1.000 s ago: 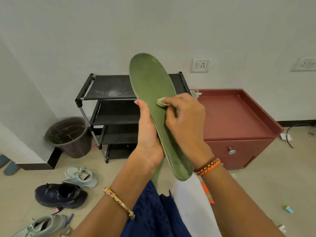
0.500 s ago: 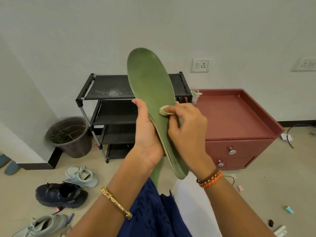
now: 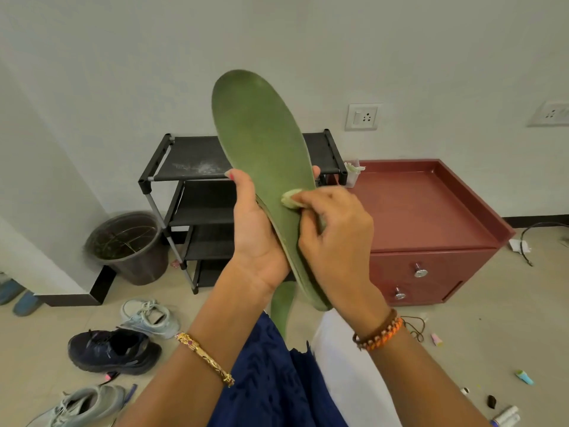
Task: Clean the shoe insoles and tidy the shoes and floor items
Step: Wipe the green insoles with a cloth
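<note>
Head view shows you holding a green insole [image 3: 261, 155] up in front of you, toe end high and far, heel end low and near. Your left hand [image 3: 255, 238] grips it from the left edge around the middle, thumb on the left side and a fingertip showing past the right edge. Your right hand [image 3: 335, 241] pinches a small pale wad, probably a cloth or wipe [image 3: 291, 198], and presses it against the insole's face just right of centre. A second green insole [image 3: 281, 309] hangs below your left hand, mostly hidden, so you cannot tell what holds it.

Behind the insole stands a black shoe rack [image 3: 191, 186] against the far wall, with a dark bucket [image 3: 129, 245] to its left and a red cabinet [image 3: 431, 229] to its right. On the floor at near left lie a pale sneaker [image 3: 147, 318], a dark navy sneaker [image 3: 114, 351] just nearer than it, and a grey sneaker [image 3: 80, 406] nearest of all. Small items are scattered on the floor at near right, among them a teal cap [image 3: 525, 377] and a pink piece [image 3: 436, 339].
</note>
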